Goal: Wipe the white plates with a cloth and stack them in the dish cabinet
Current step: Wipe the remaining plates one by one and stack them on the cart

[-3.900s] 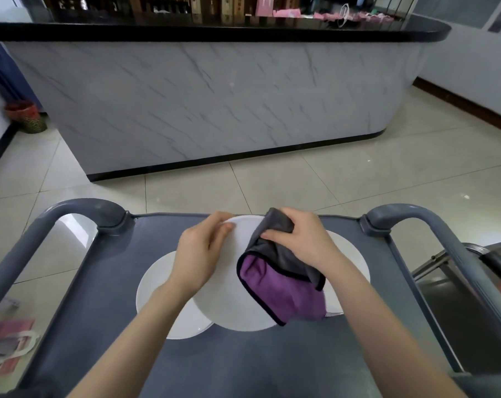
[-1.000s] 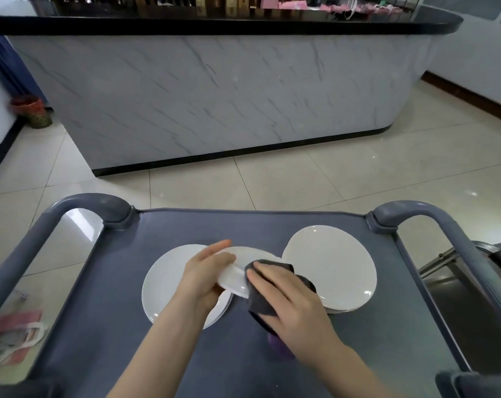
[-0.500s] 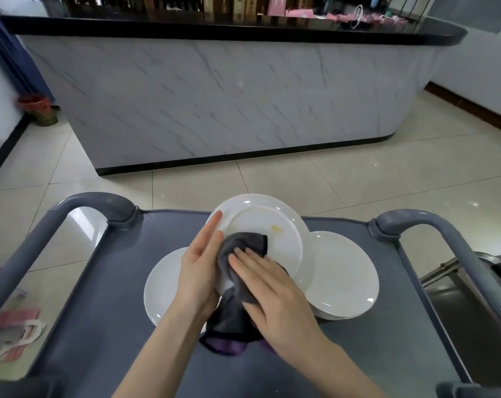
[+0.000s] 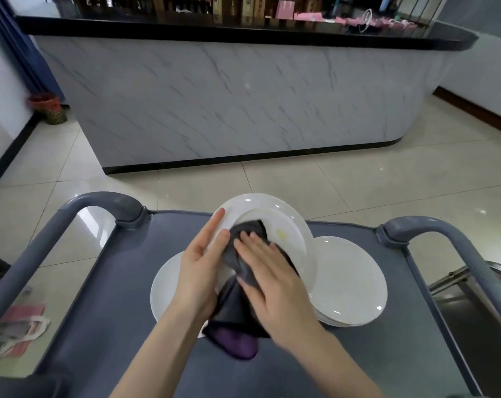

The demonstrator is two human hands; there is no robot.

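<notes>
My left hand [image 4: 197,271] grips the left rim of a white plate [image 4: 272,208], tilted up over the grey cart [image 4: 100,326]. A yellowish smear shows on the plate's face. My right hand [image 4: 272,285] presses a grey and purple cloth [image 4: 249,228] flat against the plate with straight fingers; the cloth's end hangs down below. Another white plate [image 4: 166,288] lies on the cart at the left, partly hidden by my left arm. A low stack of white plates [image 4: 350,280] sits at the right. No dish cabinet is in view.
The cart has raised grey handles at the far left [image 4: 100,202] and far right [image 4: 433,228]. A marble-fronted counter [image 4: 229,104] with a black top stands across the tiled floor. A metal unit [image 4: 459,285] is beside the cart at right, a pink bag [image 4: 16,331] on the floor at left.
The plate was lifted from flat on the cart to a tilted position. My right hand, which gripped the cloth, now presses it flat against the plate's face and has moved slightly up.
</notes>
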